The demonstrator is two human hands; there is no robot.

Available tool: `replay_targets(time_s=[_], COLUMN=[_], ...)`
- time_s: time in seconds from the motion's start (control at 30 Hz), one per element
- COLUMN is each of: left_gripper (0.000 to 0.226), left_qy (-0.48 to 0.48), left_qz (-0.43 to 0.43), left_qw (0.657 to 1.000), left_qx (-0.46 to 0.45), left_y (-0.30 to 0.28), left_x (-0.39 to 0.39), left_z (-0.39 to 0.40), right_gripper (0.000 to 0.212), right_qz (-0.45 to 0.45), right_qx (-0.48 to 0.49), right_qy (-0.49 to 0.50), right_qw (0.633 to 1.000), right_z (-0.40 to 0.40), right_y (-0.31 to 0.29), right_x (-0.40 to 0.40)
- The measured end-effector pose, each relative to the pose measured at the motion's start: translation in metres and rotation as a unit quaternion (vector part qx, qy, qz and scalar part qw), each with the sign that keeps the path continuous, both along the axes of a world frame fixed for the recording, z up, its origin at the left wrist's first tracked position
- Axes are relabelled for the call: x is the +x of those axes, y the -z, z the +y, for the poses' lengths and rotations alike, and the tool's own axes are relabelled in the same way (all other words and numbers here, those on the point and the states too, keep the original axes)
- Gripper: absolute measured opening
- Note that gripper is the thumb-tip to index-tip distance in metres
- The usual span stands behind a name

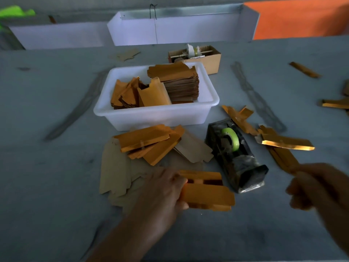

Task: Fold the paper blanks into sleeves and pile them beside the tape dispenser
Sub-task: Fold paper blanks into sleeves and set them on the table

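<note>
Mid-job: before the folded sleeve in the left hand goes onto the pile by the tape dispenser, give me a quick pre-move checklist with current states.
1. Left hand has a grip on the gold sleeve: ok, fingers curled round its left end.
2. Sleeve fully folded and taped: cannot tell, a gap shows along its middle.
3. Pile of sleeves reachable left of the tape dispenser: ok, nothing lies on top of it.
4. Right hand free to help: cannot tell, blurred, fingers curled.
5. Blanks left in the white tub: ok, stacks visible.
</note>
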State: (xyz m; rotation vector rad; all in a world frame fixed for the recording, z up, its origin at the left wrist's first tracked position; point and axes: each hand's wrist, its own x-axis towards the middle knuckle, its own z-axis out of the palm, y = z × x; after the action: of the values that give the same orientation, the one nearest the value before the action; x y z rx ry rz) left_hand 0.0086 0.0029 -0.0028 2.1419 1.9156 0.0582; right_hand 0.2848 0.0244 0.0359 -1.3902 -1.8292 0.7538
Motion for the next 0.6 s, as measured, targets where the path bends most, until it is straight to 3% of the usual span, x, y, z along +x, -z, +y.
replay_targets(time_s=[0.17,0.27,0.4,0.5,0.6], left_gripper=[0.034,0.018,0.034,0.031,0.046], left_qy=[0.014,-0.016,-0.051,-0.081,-0.138], left_qz=[-0.048,-0.13,-0.217,-0.301,-0.485], left_qw=[0.998,0.989,0.972,0.945,0.86], left_qx=[0.048,0.071,0.079,0.094,0.072], left_y=[-0.001,-0.011,-0.024,-0.036,-0.045], left_x=[-0.001,-0.002,-0.006,-0.007,-0.007], left_z=[-0.001,-0.003,-0.005,-0.004,-0.002], right_gripper=[0.022,0.037,0.045,0.023,0.019], right_qz=[-0.131,-0.18,-0.248,-0.227,-0.059], right_qx=[0.111,0.15,0.188,0.155,-0.038], right_qy=[-0.145,-0.123,-0.088,-0.09,-0.051], right_qw=[0.974,0.964,0.946,0.957,0.996], right_z=[-0.018,-0.016,-0.014,-0.01,-0.006], right_y=[0.0,0.005,0.011,0.013,0.01], right_x=[-0.069,-0.082,-0.088,-0.086,-0.085])
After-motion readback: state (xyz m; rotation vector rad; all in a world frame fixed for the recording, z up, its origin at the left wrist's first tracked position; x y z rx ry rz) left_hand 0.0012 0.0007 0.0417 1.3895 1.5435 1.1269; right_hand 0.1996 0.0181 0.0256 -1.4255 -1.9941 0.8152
